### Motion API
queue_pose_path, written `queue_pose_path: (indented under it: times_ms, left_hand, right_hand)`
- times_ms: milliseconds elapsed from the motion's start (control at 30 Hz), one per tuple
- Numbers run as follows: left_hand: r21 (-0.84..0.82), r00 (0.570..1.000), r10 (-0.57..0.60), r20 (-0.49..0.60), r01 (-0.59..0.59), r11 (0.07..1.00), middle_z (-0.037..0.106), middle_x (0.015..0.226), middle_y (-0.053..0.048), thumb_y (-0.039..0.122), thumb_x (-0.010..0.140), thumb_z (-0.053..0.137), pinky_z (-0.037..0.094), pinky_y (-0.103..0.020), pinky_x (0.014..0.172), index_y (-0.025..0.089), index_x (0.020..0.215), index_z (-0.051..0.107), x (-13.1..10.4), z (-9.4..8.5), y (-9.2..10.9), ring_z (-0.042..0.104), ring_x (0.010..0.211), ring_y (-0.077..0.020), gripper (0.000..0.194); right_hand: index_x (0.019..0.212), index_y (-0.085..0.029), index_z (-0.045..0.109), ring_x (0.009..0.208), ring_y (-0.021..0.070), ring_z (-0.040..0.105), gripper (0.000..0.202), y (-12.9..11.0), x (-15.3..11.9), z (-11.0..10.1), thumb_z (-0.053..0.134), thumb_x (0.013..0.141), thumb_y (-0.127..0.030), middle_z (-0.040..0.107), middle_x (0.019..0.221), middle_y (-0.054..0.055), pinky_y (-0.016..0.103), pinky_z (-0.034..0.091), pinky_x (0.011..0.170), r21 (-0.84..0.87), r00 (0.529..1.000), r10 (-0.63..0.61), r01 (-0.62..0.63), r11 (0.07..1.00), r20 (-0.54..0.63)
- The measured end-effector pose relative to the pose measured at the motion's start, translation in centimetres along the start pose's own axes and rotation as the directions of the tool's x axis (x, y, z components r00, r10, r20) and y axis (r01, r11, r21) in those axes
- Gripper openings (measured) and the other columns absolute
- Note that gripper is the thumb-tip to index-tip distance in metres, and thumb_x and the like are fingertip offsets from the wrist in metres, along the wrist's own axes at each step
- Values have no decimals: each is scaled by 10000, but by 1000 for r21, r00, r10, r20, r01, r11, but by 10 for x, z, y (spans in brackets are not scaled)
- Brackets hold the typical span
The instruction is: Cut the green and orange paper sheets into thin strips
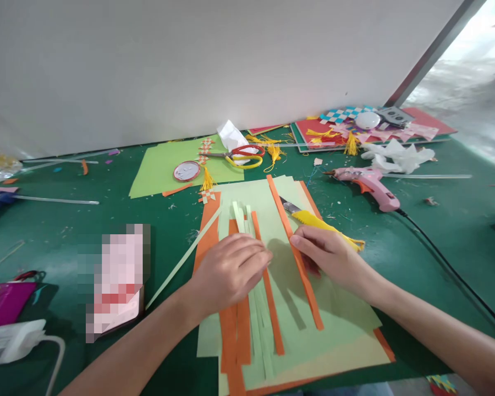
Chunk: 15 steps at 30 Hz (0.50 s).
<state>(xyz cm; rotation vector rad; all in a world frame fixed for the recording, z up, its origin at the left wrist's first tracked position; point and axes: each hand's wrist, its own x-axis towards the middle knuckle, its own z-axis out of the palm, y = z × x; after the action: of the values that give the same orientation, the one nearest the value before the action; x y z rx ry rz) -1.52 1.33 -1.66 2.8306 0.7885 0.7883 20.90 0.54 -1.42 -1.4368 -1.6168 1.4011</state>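
Observation:
My right hand (334,256) pinches a long orange paper strip (307,283) between thumb and fingers. The strip is raised above a light green paper sheet (330,319), and its shadow falls on the sheet. My left hand (233,269) is closed, fingers curled together, over a bundle of strips. A second orange strip (274,313) runs beneath its fingertips. Whatever those fingers hold, if anything, is hidden. Pale green strips (258,324) and wider orange strips (233,341) lie under that hand. A yellow utility knife (313,219) rests beside my right hand, blade pointing away.
Behind the sheets are scissors (245,158), a round tin (187,171), and green paper (157,165) with a woven tasselled piece. A pink glue gun (369,184) with a black cord lies to the right. On the left are a phone (121,286) and a white charger (12,341).

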Motion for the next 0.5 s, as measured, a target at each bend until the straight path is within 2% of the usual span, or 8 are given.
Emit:
queue_pose_path:
  times_ms: [100, 233, 333, 500]
  left_hand:
    - [-115, 996, -85, 31, 88, 989, 703, 833, -54, 220, 957, 513, 497, -328, 765, 153, 935, 640, 3, 0, 10, 637, 809, -185, 145]
    - [-240, 974, -156, 164, 193, 951, 625, 694, -39, 421, 962, 492, 446, -305, 656, 155, 780, 610, 5, 2, 23, 561, 688, -174, 344]
    - [-290, 956, -187, 224, 249, 924, 539, 607, -2, 399, 967, 491, 400, -274, 614, 165, 660, 543, 4, 3, 25, 505, 626, -145, 390]
    - [-374, 933, -246, 263, 334, 866, 377, 546, 38, 363, 983, 473, 304, -246, 540, 173, 578, 429, 1, 3, 18, 390, 559, -114, 450]
  right_hand:
    - [713, -206, 476, 448, 85, 454, 365, -3, 1, 4, 457, 946, -486, 489, 517, -53, 228, 348, 445, 162, 1000, -15, 12, 987, 16]
    - [799, -192, 524, 561, 112, 583, 286, -5, 0, 5, 515, 935, -444, 588, 653, -12, 223, 408, 464, 393, 997, -77, 59, 917, 31]
    - [816, -177, 546, 647, 134, 635, 254, -4, 0, 3, 553, 925, -407, 626, 728, 18, 227, 448, 495, 481, 994, -105, 87, 873, 11]
    - [792, -175, 546, 631, 128, 627, 252, -3, 0, -2, 568, 922, -390, 651, 703, 31, 224, 445, 497, 491, 992, -108, 129, 861, -72]
